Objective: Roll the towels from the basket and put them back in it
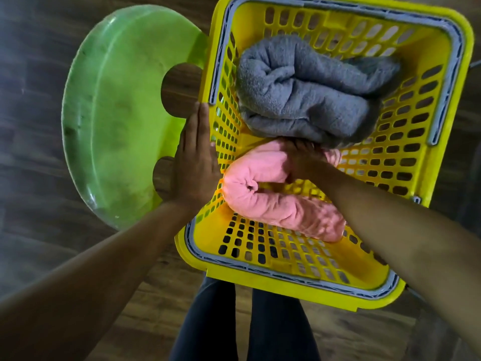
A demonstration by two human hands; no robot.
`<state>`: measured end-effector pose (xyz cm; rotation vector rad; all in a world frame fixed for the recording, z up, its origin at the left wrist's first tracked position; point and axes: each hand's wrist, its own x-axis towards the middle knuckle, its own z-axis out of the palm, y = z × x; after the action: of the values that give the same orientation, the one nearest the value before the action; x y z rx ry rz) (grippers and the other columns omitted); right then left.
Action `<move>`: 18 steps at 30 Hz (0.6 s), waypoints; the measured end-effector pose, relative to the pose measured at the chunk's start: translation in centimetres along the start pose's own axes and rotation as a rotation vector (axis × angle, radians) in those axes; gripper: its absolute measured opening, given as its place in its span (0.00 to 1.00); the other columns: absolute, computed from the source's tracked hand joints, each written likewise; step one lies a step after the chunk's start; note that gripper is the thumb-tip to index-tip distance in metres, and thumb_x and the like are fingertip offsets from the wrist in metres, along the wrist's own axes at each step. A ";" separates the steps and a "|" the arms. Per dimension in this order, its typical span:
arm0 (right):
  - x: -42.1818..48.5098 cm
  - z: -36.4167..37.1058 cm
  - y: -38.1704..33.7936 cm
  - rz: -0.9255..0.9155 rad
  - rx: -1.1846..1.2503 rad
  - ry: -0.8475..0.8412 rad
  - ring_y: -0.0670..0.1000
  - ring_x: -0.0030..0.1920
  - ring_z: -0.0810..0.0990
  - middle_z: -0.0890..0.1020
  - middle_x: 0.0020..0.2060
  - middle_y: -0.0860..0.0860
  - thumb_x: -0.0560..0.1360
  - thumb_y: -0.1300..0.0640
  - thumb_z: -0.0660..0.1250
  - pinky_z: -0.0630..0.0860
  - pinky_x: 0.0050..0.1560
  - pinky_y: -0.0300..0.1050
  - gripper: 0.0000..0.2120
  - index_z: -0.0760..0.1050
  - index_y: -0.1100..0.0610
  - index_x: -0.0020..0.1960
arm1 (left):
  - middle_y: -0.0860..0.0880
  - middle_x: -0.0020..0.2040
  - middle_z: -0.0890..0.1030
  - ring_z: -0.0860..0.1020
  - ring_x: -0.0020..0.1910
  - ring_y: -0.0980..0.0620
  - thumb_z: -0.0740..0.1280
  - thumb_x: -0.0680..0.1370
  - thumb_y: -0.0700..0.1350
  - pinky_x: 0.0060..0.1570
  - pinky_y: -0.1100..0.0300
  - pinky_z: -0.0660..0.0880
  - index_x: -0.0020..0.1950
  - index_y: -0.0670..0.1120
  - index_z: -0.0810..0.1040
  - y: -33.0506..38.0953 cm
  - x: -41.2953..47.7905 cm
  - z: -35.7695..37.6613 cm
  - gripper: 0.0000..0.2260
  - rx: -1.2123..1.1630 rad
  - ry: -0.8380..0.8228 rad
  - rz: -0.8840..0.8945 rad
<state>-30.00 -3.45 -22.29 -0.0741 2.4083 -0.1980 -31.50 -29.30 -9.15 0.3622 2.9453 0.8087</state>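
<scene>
1. In the head view, the only one we have, the yellow basket [260, 276] fills the frame from the centre out to 3 o'clock. It stands on the wooden floor [39, 74].
2. Two towels lie inside it. The grey towel [307, 92] sits rolled at the 12 o'clock end. The pink towel [260, 194] is also rolled and lies toward 6 o'clock, touching the grey one where they meet.
3. The left hand [195, 165] lies flat against the outside of the basket's wall at 9 o'clock. Its fingers are straight and together, pointing to 12 o'clock. We take it to be steadying the basket, not gripping anything.
4. The right hand [304, 160] reaches into the basket and rests on the pink towel's far end, right at the seam with the grey one. It is in shadow, so we cannot tell whether its fingers clasp the roll or only press on it.
5. We judge the task to be near its end. Both towels we can see are rolled and back in the basket, and no loose towel shows anywhere. What seems left is to settle the pink roll and take the hands away.
6. At 9 o'clock a green stool [117, 113] stands just beside the basket. The person's dark-clad legs [208, 321] show at 6 o'clock.
</scene>
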 end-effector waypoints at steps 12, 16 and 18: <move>-4.2 4.3 -1.4 0.158 0.201 0.013 0.64 0.69 0.64 0.69 0.67 0.60 0.63 0.41 0.75 0.54 0.72 0.60 0.46 0.58 0.52 0.74 | 0.41 0.79 0.53 0.53 0.78 0.46 0.54 0.82 0.35 0.74 0.50 0.58 0.78 0.37 0.51 0.2 -0.1 0.1 0.25 -0.048 -0.007 0.004; -5.0 2.9 -3.0 -0.052 0.324 0.026 0.61 0.74 0.58 0.62 0.73 0.56 0.69 0.38 0.70 0.54 0.73 0.62 0.44 0.52 0.49 0.77 | 0.41 0.79 0.52 0.53 0.78 0.46 0.56 0.81 0.34 0.73 0.49 0.60 0.78 0.37 0.50 0.1 0.0 0.1 0.26 -0.033 -0.014 0.006; -6.1 2.7 -4.2 -0.074 0.324 -0.058 0.59 0.76 0.53 0.55 0.77 0.55 0.65 0.28 0.67 0.50 0.74 0.64 0.54 0.46 0.52 0.79 | 0.41 0.79 0.52 0.53 0.78 0.46 0.56 0.81 0.34 0.73 0.49 0.61 0.78 0.37 0.50 0.1 0.0 0.1 0.27 -0.032 -0.013 0.009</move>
<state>-23.66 -7.24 -19.59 -0.0199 2.2870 -0.6080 -31.48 -29.18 -9.23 0.3780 2.9178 0.8500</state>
